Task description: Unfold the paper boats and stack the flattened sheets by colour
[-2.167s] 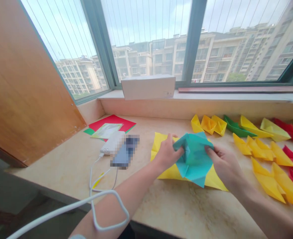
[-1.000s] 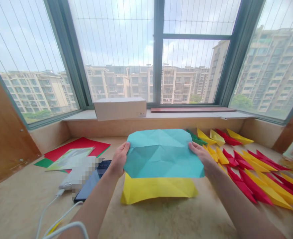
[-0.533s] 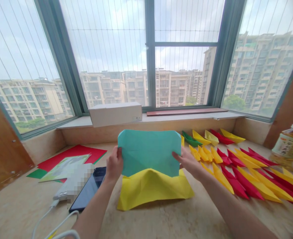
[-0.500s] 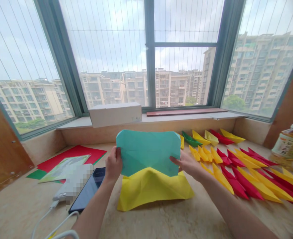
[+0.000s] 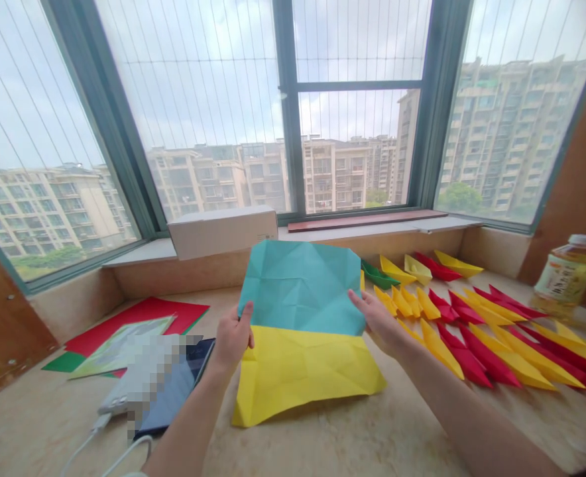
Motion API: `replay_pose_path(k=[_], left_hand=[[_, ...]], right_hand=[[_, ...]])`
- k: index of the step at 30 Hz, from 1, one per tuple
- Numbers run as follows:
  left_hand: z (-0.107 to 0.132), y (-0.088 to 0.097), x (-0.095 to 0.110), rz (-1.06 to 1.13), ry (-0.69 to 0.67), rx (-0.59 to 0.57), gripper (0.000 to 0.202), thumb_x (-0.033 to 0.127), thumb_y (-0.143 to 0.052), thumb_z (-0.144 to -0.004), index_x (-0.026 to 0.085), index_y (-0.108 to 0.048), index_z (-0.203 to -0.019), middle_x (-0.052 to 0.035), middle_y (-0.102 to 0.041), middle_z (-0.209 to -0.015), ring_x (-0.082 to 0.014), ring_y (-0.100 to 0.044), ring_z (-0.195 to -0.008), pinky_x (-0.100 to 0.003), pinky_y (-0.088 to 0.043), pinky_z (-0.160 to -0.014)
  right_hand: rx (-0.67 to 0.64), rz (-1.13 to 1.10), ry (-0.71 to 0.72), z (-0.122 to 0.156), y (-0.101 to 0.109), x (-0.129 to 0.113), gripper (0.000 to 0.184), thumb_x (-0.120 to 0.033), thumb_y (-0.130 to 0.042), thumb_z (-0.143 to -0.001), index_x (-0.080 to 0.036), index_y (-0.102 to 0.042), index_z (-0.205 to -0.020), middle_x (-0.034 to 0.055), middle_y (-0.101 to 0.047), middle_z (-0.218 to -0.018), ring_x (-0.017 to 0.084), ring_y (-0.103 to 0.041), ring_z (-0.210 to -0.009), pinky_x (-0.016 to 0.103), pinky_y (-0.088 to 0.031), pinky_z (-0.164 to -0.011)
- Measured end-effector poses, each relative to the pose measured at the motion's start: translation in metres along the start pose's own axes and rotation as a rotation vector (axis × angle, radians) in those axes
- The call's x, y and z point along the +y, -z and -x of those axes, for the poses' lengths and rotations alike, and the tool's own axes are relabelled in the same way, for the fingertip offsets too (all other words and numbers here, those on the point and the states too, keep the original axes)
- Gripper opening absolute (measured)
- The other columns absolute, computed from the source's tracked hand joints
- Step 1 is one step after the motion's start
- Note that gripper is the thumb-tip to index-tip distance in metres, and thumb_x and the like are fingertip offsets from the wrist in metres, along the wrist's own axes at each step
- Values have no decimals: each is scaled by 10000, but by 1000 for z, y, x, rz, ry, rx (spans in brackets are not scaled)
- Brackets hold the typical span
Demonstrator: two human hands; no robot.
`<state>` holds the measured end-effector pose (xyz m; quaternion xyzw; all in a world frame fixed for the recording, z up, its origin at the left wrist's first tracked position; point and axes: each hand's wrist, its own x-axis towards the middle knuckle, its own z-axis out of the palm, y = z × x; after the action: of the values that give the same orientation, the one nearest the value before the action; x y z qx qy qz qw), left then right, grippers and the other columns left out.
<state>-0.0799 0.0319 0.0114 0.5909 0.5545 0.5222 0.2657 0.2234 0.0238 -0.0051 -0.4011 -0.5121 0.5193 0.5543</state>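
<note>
A creased sheet of turquoise paper (image 5: 300,285) is held up between my two hands, tilted toward me. My left hand (image 5: 236,334) pinches its lower left edge, thumb on the near face. At the right edge my right hand (image 5: 375,315) grips it the same way, fingers behind the sheet. Below and partly behind it, a creased yellow sheet of paper (image 5: 307,374) rests on the stone counter (image 5: 278,444). The upper part of the yellow sheet is hidden by the turquoise one.
Rows of folded paper boats (image 5: 492,344) in yellow, red and green fill the right side, near a drink bottle (image 5: 566,275). On the left lie red sheets (image 5: 124,318), a white power bank (image 5: 134,377) with a cable, and a phone (image 5: 166,404). A white box (image 5: 223,233) sits on the sill.
The turquoise sheet has opened into a larger, flatter, visibly creased face. My left hand has shifted slightly lower along its edge. The yellow sheet lies flatter, and the view has turned slightly right.
</note>
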Motion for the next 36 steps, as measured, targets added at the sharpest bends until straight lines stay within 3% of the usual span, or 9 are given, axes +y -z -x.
replay_pose_path(k=[3,5,9,12,16,23,27,31,36], left_hand=[[-4,4,-1,88,-7,77,378,522,-514,-845,233,-425,-618,52,-462,-326,-119,-424,-296,-209,-295,-358],[-6,5,-2,135,-8,125,383,512,-503,-862,236,-412,-614,52,-463,-339,-119,-432,-310,-214,-309,-360],[-8,5,-4,175,-11,187,391,493,-504,-882,230,-405,-610,63,-443,-361,-102,-414,-334,-208,-314,-366],[-7,3,-3,208,-22,150,376,496,-508,-890,223,-419,-647,74,-434,-384,-91,-399,-343,-198,-296,-363],[-3,0,0,260,-33,43,378,510,-563,-865,221,-411,-674,87,-404,-401,-84,-410,-348,-187,-286,-359],[3,-4,1,534,-95,-65,454,547,-652,-825,209,-395,-663,113,-327,-424,-51,-357,-325,-161,-255,-339],[1,-4,-1,580,-120,-77,462,544,-652,-831,201,-404,-646,110,-325,-414,-45,-347,-325,-154,-247,-343],[0,-3,-2,467,-131,-35,450,542,-615,-858,198,-420,-644,93,-372,-420,-56,-386,-334,-162,-269,-350],[1,-1,-1,407,-137,-111,377,525,-566,-884,187,-499,-732,60,-505,-553,-67,-458,-368,-179,-316,-354]], right_hand=[[-236,25,-61,6,-6,-4,536,-535,-723,-774,-231,-573,-1189,41,-730,-854,138,-651,-565,218,-439,-476],[-301,49,-63,7,-8,-5,548,-513,-772,-726,-190,-592,-1131,44,-727,-828,115,-636,-525,203,-419,-474],[-107,126,-21,3,-8,-4,436,-553,-655,-819,-139,-651,-955,52,-704,-745,95,-603,-472,201,-383,-450],[7,141,-16,1,-7,-3,438,-554,-546,-897,-164,-638,-1076,78,-719,-868,109,-631,-539,212,-402,-465],[73,204,-12,-2,-6,3,476,-530,-578,-891,-211,-576,-1244,107,-684,-1099,183,-689,-820,262,-505,-614],[-34,187,-87,-4,0,9,534,-617,-580,-863,-212,-635,-1208,110,-651,-1207,235,-638,-1029,344,-518,-811],[-224,-48,-178,5,-2,0,505,-634,-523,-893,-235,-637,-1182,79,-682,-1103,201,-659,-948,337,-521,-813],[-381,-177,-175,13,-3,-9,446,-527,-663,-852,-276,-557,-1205,33,-674,-1031,157,-668,-821,262,-504,-679],[-312,-147,-93,5,1,-1,405,-513,-736,-787,-185,-573,-959,6,-649,-842,79,-574,-593,212,-428,-568]])
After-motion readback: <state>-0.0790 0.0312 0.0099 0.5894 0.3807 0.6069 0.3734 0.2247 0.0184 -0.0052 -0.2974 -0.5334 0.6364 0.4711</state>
